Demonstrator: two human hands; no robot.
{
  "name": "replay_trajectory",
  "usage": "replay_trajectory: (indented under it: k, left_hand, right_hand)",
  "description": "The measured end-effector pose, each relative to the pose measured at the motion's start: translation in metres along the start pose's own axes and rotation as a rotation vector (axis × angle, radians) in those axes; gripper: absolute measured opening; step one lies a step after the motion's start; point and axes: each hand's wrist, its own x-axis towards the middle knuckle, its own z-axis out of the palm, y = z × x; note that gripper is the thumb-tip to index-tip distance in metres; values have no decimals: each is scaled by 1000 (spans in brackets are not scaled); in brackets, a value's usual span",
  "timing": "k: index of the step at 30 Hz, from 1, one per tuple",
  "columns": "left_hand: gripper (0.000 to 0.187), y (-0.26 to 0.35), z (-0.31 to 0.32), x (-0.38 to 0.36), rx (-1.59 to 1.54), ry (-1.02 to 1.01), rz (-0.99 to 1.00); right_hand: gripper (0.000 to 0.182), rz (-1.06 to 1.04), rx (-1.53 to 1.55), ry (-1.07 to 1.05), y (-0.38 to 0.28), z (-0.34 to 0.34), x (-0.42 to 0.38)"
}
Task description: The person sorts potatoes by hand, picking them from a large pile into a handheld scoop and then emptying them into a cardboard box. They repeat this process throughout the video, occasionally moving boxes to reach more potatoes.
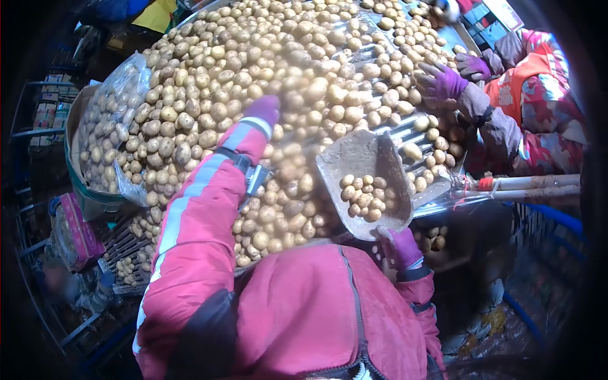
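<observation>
A big heap of small yellow potatoes (253, 69) covers the sorting table. My left hand (264, 108), in a purple glove at the end of a pink sleeve, reaches out over the heap and rests on the potatoes. My right hand (399, 246), also purple-gloved, grips the near end of a dusty metal scoop (364, 158). The scoop is tilted toward me and carries several potatoes (365, 196) in its lower part.
A co-worker in a red patterned jacket (538, 107) stands at the right with purple-gloved hands (443, 82) on the potatoes. A plastic-lined box of potatoes (101, 139) sits at the left. Metal bars (411, 136) show under the heap. Wooden poles (532, 185) lie right.
</observation>
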Motion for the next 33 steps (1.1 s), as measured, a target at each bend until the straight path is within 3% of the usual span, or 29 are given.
replay_trajectory:
  k: [1, 3, 4, 6, 7, 8, 10, 13, 14, 19, 21, 23, 27, 30, 31, 33]
  left_hand:
    - [15, 4, -9, -5, -138, 34, -114]
    - [24, 5, -18, -12, -369, 32, -147]
    - [25, 16, -21, -17, -436, 44, -26]
    - [25, 65, -45, -31, -481, 50, 134]
    - [26, 85, -53, -28, -358, 10, 173]
    - [27, 101, -48, -21, -610, -105, 19]
    - [28, 119, -30, -1, -865, -215, -144]
    - [28, 132, -28, 1, -592, -310, -91]
    - [27, 109, 10, 14, -498, -248, -53]
    - [27, 90, -3, 9, 223, -119, 185]
    - [29, 82, 1, 12, 31, -211, 97]
    - [31, 80, -2, 16, 143, -254, 185]
    - [30, 117, -7, 27, 303, -485, 143]
    - [24, 109, -5, 15, 143, -318, 64]
    - [26, 92, 11, 14, 13, -221, 51]
    - [28, 89, -23, -5, -344, -183, -26]
  right_hand:
    - [30, 15, 30, -2, 3, -2, -1]
    - [28, -105, -17, -4, 9, -3, -6]
    - [28, -162, -43, -10, 8, -1, -9]
    - [25, 8, 168, 62, -8, 14, -19]
    - [24, 88, 265, 99, -16, 19, -21]
    - [21, -53, -104, -3, -8, 9, -17]
    - [21, -126, -212, -35, -6, 4, -13]
    - [22, -59, -121, -21, -10, 4, -12]
    - [22, -38, -80, -13, -17, 4, -10]
    - [22, 20, -3, -7, -13, 4, -22]
    - [23, 28, 18, -5, -11, 3, -23]
    - [23, 30, 17, -6, -9, 1, -24]
    - [23, 127, 5, 3, -26, 6, -28]
    - [25, 100, -1, -8, 4, -10, -12]
    - [27, 61, 6, -15, 30, -24, -1]
    - [30, 56, 68, -18, 43, -28, 5]
